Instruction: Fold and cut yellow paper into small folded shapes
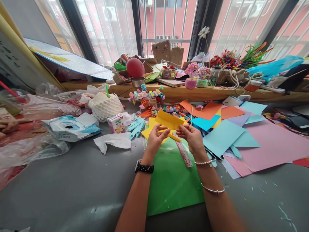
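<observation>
A strip of yellow paper [169, 120] is held up between my two hands. My left hand [156, 138] pinches its left end, and my right hand [192, 137] grips the right end between thumb and fingers. More yellow paper [147, 132] lies just behind and below, partly covered by my hands. Under my wrists a green sheet [175, 183] lies on the grey table. A ruler with a red and white pattern [184, 151] rests on the green sheet beside my right hand.
Coloured paper sheets [272, 141] spread across the right, over what looks like scissors [220, 158]. To the left are a wet-wipes pack [72, 129], a small box [117, 124] and a coconut with a straw [106, 106]. Craft flowers [147, 96] stand behind; the sill holds a red ball [135, 68].
</observation>
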The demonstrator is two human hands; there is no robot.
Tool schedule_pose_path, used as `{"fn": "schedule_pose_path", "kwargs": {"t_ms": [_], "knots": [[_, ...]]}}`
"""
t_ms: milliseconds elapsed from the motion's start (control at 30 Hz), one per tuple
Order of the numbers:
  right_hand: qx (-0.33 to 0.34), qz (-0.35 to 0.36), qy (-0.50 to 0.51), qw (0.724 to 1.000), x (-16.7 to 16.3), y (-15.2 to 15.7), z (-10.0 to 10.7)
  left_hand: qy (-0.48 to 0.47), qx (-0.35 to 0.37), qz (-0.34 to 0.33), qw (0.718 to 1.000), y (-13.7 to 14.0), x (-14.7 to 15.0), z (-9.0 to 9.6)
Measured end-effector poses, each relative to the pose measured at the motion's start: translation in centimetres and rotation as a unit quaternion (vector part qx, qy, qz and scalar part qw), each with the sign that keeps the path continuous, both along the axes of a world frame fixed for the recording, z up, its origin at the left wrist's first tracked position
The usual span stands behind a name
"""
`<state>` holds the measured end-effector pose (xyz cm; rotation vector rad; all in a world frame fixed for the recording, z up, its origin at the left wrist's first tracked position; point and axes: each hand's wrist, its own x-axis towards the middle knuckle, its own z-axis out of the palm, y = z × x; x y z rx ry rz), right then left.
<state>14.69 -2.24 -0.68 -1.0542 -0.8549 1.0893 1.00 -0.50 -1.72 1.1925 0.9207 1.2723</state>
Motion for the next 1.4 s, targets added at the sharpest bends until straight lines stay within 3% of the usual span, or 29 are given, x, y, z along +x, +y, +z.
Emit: {"fn": "schedule_pose_path", "kwargs": {"t_ms": [133,367,600,733,900,1033,1233,1400], "knots": [[-0.02,0.06,0.002,0.998,-0.8,-0.3,0.0,0.037,-0.014,-0.038,0.998,-0.4,0.0,0.3],[-0.027,0.147,-0.052,0.987,-0.8,-0.3,-0.2,0.014,-0.009,0.058,0.998,-0.5,-0.3,0.5],[-0.031,0.137,-0.057,0.988,-1.2,-0.5,-0.2,0.008,0.009,-0.016,1.0,-0.5,-0.2,0.3],[0.01,0.163,-0.14,0.976,-0.5,-0.4,0.0,-0.007,-0.017,0.013,1.0,-0.4,-0.3,0.2],[0.104,0.087,-0.205,0.969,1.0,-0.3,0.4,-0.008,-0.047,-0.002,0.999,-0.5,-0.3,0.6],[0.158,0.09,-0.283,0.942,1.1,-0.4,0.6,0.014,-0.035,-0.018,0.999,-0.5,-0.4,0.7],[0.163,0.129,-0.327,0.922,1.0,-0.4,0.4,0.026,-0.021,-0.01,0.999,-0.5,-0.4,0.5],[0.169,0.119,-0.352,0.913,1.1,-0.4,0.5,0.025,0.0,0.018,1.0,-0.5,-0.4,0.5]]}}
